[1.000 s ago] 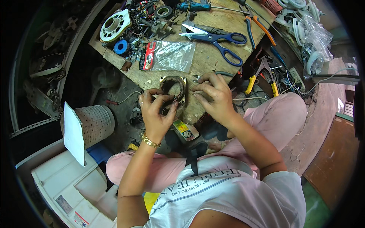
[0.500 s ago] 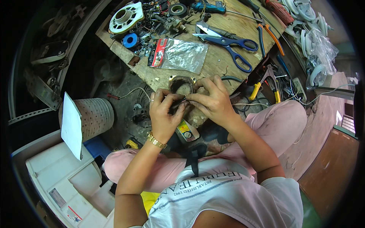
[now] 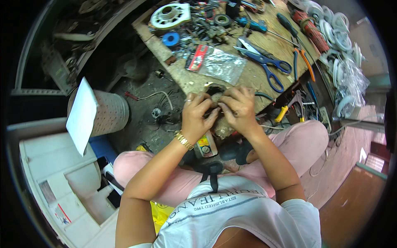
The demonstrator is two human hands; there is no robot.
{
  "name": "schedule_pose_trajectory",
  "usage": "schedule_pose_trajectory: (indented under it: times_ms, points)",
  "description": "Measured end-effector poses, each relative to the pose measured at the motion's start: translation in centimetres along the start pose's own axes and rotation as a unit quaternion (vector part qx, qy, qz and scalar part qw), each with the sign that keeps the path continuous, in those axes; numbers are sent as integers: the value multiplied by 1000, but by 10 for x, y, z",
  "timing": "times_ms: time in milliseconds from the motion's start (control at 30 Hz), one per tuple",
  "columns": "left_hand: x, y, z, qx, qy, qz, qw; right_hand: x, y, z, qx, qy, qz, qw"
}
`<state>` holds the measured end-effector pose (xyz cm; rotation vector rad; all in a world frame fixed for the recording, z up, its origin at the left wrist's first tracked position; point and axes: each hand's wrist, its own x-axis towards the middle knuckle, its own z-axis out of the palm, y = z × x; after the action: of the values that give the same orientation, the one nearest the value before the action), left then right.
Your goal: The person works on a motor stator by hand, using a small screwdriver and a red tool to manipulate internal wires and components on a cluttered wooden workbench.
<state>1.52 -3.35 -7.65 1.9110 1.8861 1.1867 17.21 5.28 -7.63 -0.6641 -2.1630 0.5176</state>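
Observation:
A dark, hollow ring-shaped part rests at the near corner of the wooden workbench. My left hand, with a gold watch on its wrist, is closed in a pinch at the near side of this part. Facing it, my right hand has its thumb and fingers closed together too. The fingertips nearly meet, and whatever is between them is too small and covered to make out. Just below the hands lies a yellow and grey multimeter.
On the bench lie blue-handled scissors, a clear plastic bag, orange-handled pliers, a blue screwdriver, a white slotted disc and loose small parts. A perforated bin stands left, near a white plastic casing.
The whole view has turned and shifted, so the bench and tools sit further right. My hands stay at the ring-shaped part, fingers still pinched; the right fingers look more curled.

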Motion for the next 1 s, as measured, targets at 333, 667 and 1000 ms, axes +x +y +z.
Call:
schedule_pose_trajectory:
  times_ms: [333,667,1000]
  points:
    - [35,-78,-180,-39,-38,-238,970,-16,-8,-57,29,26,147,988]
    - [-155,-441,-104,68,97,-643,757,-68,-6,-112,-20,101,284,953]
    - [-132,-525,-79,110,195,-703,675,-73,16,-134,-43,122,349,928]
